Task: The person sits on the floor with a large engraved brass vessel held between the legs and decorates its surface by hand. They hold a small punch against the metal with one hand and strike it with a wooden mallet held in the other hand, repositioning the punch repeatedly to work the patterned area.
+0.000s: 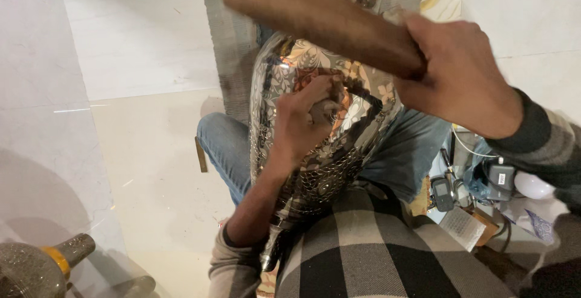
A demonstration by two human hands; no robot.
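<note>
Across the lap, an engraved vase [321,116] is steadied by the left hand [302,122], fingers curled on it; a wooden mallet [321,22] is gripped by the right hand [460,74]. Much patterning is already worked.

1. There is one view only, from the camera on my head, so no second view shares the scene
2. It faces steeply down over my chest and lap to the pale tiled floor [139,171]
3. It sits close: the shiny engraved metal vase [321,152] across my knees fills the middle, and my raised right hand [460,74] blurs near the lens
</note>
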